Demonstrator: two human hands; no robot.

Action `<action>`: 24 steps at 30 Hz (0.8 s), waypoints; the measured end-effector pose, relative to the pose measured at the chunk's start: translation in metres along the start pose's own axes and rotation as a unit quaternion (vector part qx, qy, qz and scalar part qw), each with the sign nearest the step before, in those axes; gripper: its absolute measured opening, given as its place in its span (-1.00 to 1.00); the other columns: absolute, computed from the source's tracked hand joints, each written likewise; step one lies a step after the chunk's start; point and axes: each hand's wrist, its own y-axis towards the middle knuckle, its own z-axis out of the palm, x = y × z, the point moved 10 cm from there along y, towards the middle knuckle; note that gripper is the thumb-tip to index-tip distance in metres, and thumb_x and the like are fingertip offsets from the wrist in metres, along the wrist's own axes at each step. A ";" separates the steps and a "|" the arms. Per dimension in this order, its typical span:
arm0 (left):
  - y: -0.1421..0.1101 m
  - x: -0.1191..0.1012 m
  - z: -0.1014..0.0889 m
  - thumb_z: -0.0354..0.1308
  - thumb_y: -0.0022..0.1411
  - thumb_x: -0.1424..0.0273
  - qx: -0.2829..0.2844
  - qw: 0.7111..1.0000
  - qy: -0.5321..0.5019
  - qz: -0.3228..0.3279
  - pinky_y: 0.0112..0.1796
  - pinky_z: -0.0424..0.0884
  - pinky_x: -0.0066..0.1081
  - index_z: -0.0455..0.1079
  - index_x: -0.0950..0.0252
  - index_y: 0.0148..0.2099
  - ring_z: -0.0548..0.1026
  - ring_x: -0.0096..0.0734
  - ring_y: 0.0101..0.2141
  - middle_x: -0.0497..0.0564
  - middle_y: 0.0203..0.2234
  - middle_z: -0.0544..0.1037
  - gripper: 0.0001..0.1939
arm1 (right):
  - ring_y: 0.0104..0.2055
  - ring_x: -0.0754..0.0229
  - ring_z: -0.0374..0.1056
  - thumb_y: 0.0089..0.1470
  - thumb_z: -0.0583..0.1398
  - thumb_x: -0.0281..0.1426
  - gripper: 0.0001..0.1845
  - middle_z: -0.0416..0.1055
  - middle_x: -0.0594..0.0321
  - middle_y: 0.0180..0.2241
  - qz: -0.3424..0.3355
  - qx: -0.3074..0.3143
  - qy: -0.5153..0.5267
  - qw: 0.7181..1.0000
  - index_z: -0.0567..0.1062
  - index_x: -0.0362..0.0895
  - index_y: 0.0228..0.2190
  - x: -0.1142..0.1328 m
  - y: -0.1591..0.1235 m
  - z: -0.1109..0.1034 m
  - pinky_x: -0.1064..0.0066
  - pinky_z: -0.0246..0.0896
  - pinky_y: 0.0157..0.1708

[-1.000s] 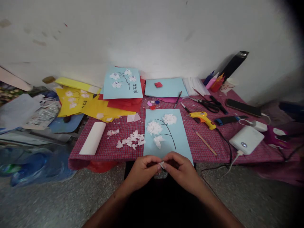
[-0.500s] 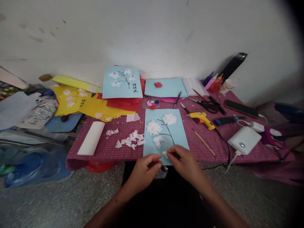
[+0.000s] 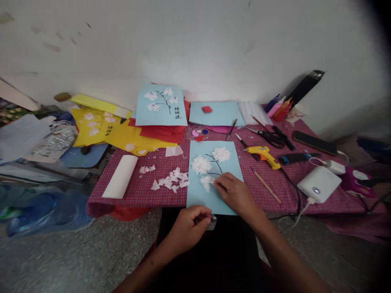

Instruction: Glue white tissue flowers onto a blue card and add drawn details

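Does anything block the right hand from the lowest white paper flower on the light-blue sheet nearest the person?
Nothing visible does. The bare right hand is at the right edge of the lowest white ruffled paper flower; contact is unclear. The yellow plastic glue gun lies aside, right of the light-blue paper sheet.

A bare strip of the checked surface [image 3: 146, 198] is left in front of the tissue scraps [image 3: 172, 179], bounded by the white paper bundle [image 3: 120, 177] and the light-blue sheet [image 3: 200, 201]. The sheet's lower right is partly covered by the right hand [image 3: 234, 193]. A narrow lane is left between the sheet and the wooden stick [image 3: 267, 186]; farther back, passage is hindered by the yellow glue gun [image 3: 263, 155] and the scissors [image 3: 270, 139].
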 end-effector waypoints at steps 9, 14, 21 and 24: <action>-0.004 0.007 0.003 0.16 0.22 0.43 0.009 1.000 -0.006 -0.014 -0.26 0.42 -0.43 0.55 0.23 -0.17 0.54 -0.37 -0.33 -0.01 -0.34 0.62 -0.83 | -0.22 0.16 0.42 0.29 0.11 -0.35 -0.78 0.45 0.15 -0.23 -0.031 0.035 0.021 0.999 0.57 -0.06 -0.26 -0.004 -0.001 -0.001 0.36 0.33 -0.20; -0.006 0.007 0.003 0.17 0.22 0.44 0.008 1.000 -0.006 -0.017 -0.27 0.41 -0.44 0.55 0.25 -0.17 0.53 -0.38 -0.33 -0.01 -0.34 0.62 -0.84 | -0.21 0.16 0.42 0.30 0.11 -0.35 -0.77 0.45 0.15 -0.23 -0.040 0.044 0.002 0.998 0.58 -0.07 -0.25 -0.001 0.002 0.002 0.38 0.32 -0.20; -0.008 -0.005 0.001 0.18 0.24 0.43 0.008 1.000 0.013 0.001 -0.27 0.41 -0.45 0.56 0.24 -0.17 0.53 -0.39 -0.34 -0.02 -0.35 0.63 -0.85 | -0.24 0.15 0.43 0.28 0.13 -0.36 -0.78 0.46 0.16 -0.25 -0.040 0.046 -0.018 0.998 0.60 -0.06 -0.25 -0.004 0.006 0.009 0.37 0.31 -0.24; -0.012 -0.016 -0.009 0.17 0.25 0.44 -0.002 0.999 0.036 0.015 -0.28 0.41 -0.45 0.55 0.24 -0.19 0.53 -0.40 -0.36 -0.03 -0.37 0.62 -0.86 | -0.23 0.13 0.44 0.28 0.13 -0.34 -0.77 0.46 0.13 -0.22 -0.042 0.044 -0.017 0.998 0.59 -0.05 -0.20 -0.003 0.004 0.005 0.35 0.34 -0.23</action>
